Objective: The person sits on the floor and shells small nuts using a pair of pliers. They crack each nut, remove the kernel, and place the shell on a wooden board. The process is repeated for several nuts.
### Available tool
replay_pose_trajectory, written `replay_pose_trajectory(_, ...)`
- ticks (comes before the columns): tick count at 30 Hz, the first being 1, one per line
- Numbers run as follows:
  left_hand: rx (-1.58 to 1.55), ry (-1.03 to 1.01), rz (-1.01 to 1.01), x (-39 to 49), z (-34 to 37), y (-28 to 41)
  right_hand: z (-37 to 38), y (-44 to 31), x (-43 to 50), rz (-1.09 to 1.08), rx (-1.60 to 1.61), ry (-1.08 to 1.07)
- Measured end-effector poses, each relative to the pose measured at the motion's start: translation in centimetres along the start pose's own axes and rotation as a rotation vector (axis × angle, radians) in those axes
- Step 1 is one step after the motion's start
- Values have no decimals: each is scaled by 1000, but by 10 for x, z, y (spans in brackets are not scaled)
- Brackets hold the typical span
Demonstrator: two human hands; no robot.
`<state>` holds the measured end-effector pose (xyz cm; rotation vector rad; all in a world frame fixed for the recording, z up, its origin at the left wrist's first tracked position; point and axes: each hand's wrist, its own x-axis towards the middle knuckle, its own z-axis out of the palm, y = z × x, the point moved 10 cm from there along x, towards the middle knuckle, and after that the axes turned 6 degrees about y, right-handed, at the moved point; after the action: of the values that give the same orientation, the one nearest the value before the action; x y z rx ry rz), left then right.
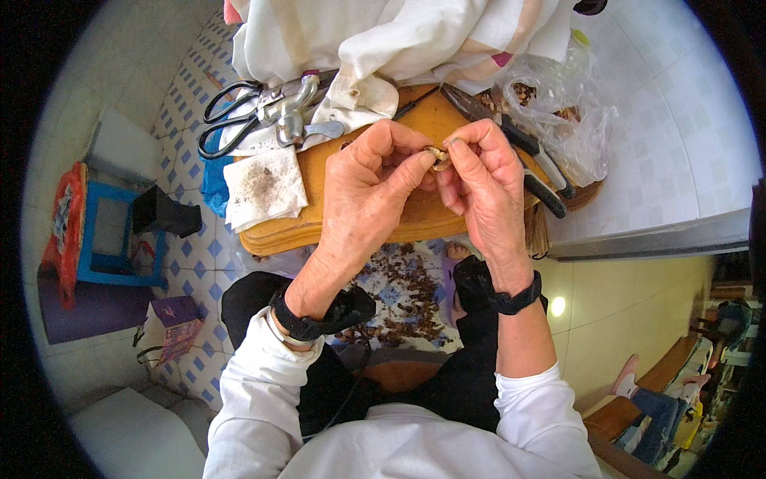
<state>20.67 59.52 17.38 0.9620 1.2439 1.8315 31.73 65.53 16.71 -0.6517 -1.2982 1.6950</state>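
My left hand (371, 179) and my right hand (485, 173) meet above a wooden tabletop (281, 227). Both pinch a small pale and brown piece (440, 157), seemingly a shelled nut kernel, between thumbs and fingertips. Left of my left hand lies a folded white tissue (263, 185) with dark crumbs on it. Beyond it are black-handled scissors (239, 123) and a metal clamp-like tool (293, 120) on white cloth. Near my right hand rest pliers or cutters with black and grey handles (541, 158).
A clear plastic bag (556, 108) with brown pieces lies at the right. White cloth (407, 36) covers the far side. Brown shell fragments (407, 293) litter the tiled floor between my legs. A blue stool (108, 233) stands left; a person's jeans-clad legs (658, 413) show lower right.
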Motion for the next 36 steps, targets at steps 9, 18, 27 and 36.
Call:
replay_pose_trajectory(9, 207, -47, 98, 4, -2, 9, -1, -2, 2, -37, -16, 23)
replay_pose_trajectory(18, 558, -68, 183, 2, -6, 27, 5, 1, 1, -36, -152, -60)
replay_pose_trajectory(27, 500, -4, 204, -1, -8, 23, 4, 0, 3, -34, -101, -98)
replay_pose_trajectory(36, 266, -34, 20, -1, -9, 5, 3, -1, 1, -29, -65, -123)
